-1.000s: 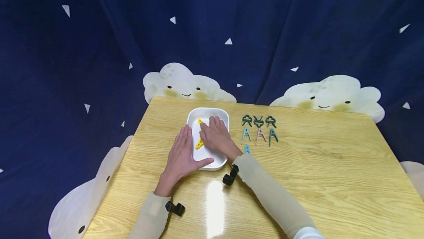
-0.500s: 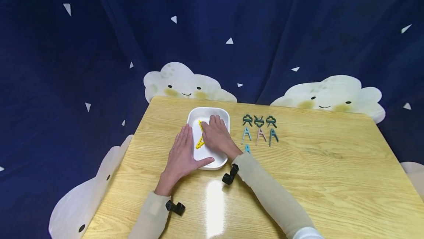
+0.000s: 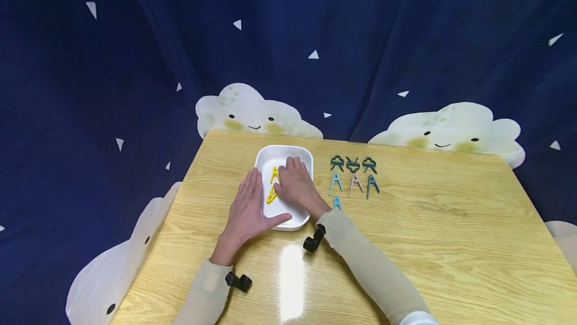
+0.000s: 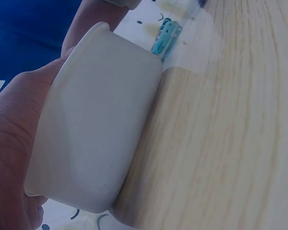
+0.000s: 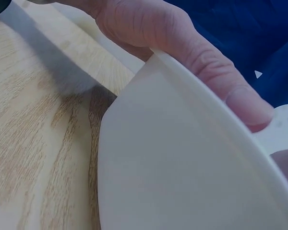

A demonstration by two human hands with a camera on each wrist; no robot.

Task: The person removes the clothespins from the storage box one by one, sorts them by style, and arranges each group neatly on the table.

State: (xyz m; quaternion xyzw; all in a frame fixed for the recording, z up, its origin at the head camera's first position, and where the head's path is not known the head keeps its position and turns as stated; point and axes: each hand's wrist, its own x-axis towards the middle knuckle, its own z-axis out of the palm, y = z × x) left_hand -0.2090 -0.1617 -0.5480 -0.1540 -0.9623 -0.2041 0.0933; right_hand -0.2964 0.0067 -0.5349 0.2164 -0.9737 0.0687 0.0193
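Two small yellow clothespins, the upper one (image 3: 275,173) and the lower one (image 3: 271,196), lie in a white basin (image 3: 283,150) on the table. My left hand (image 3: 245,210) rests with straight fingers along the basin's left side, its thumb reaching over the near rim. The left wrist view shows this hand (image 4: 12,139) against the basin wall. My right hand (image 3: 295,185) reaches inside the basin, index finger beside the upper clothespin and thumb at the lower one. Whether it pinches either is hidden. Only a bit of the right hand (image 5: 287,165) shows in the right wrist view.
Right of the basin, several clips lie in rows: dark green cloud-shaped ones (image 3: 353,166), then a light blue (image 3: 335,183), a pink (image 3: 355,185) and a dark teal clothespin (image 3: 371,185). A blue clothespin (image 3: 337,202) lies below, partly behind the right sleeve.
The upper yellow clothespin has shifted toward me and turned, so both its legs now show. My right index finger has drawn slightly right. The left hand has stayed in place.
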